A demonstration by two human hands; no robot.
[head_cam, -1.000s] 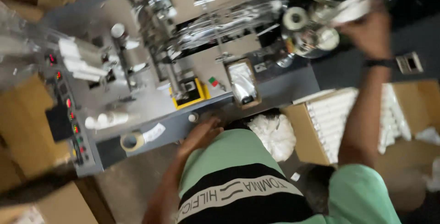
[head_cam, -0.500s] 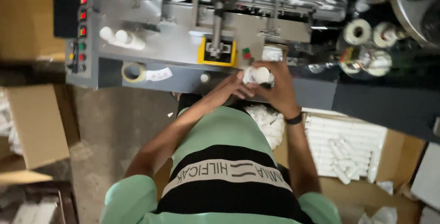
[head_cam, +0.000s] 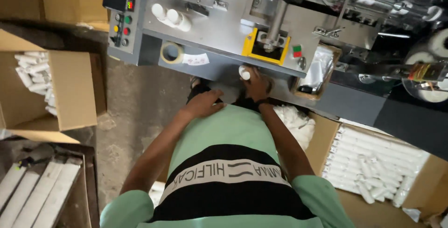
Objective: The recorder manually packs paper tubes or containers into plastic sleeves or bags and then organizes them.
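Grey machine surface (head_cam: 219,67) fills the view ahead of us. Our right hand (head_cam: 257,84) has its grip closed around a small white tube (head_cam: 244,72) at the ledge under the yellow guard (head_cam: 266,50). Our left hand (head_cam: 204,104) rests loose and empty nearby. Boxes of white tubes (head_cam: 373,162) flank us, many apparently unprocessed.

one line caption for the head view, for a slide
Seen from above, the right hand grips a small white roll at the grey packing machine; the left hand rests by the lap.
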